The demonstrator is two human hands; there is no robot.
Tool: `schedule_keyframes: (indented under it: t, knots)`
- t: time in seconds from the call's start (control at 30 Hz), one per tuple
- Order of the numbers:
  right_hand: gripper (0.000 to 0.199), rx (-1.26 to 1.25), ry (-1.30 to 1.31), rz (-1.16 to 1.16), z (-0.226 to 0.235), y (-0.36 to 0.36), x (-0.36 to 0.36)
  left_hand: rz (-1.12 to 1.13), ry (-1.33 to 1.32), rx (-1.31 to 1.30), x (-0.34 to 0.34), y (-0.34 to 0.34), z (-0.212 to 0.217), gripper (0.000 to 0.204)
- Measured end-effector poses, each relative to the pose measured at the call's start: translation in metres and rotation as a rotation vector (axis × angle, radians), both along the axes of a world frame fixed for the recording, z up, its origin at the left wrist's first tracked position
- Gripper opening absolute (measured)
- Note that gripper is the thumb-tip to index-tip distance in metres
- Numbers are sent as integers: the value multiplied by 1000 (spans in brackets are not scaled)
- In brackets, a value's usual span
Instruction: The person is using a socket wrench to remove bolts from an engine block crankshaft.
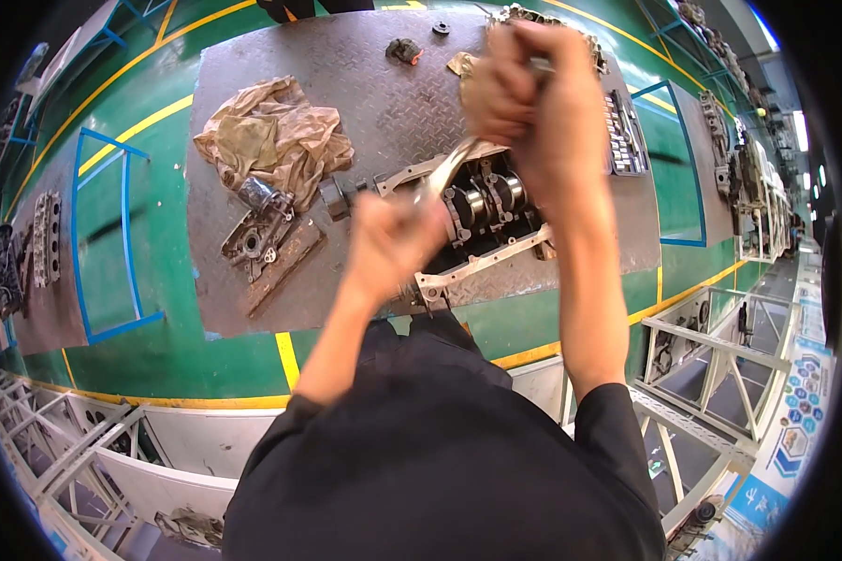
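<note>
An open engine block (482, 260) lies on the table in front of me, its crankshaft (472, 201) showing shiny journals. Above it a shiny metal bar (454, 168), blurred by motion, slants between my hands; it looks like a wrench handle, though its exact kind is unclear. My left hand (398, 238) is closed round its lower end, over the block's left side. Higher and farther off, my right hand (533, 93) makes a fist at the bar's upper end, with a bit of metal showing at the top of the fist. The right forearm hides part of the block's right side.
Left on the steel table (384, 103) are a crumpled brown cloth (276, 136) and a metal housing part (253, 238). A dark bundle (403, 50) and a small round part (441, 29) lie at the back. A socket set (624, 136) stands at the right.
</note>
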State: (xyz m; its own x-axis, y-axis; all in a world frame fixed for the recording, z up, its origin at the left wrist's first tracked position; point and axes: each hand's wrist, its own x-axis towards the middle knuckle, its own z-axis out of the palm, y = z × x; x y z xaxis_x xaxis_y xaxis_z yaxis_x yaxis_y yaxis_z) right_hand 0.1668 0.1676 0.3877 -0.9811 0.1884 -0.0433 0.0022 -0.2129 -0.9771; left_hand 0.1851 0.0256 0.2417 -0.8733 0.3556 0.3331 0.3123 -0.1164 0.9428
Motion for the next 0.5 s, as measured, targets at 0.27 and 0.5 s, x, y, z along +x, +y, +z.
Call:
schedule_keyframes:
  t: [0.27,0.5]
  knots:
    - [43,-86,61,-175,23,3,25,147,164,-195,-56,21,22,19]
    - [43,-49,237,-107,35,-10,-5,-120,-140,34,-15,-21,29,38]
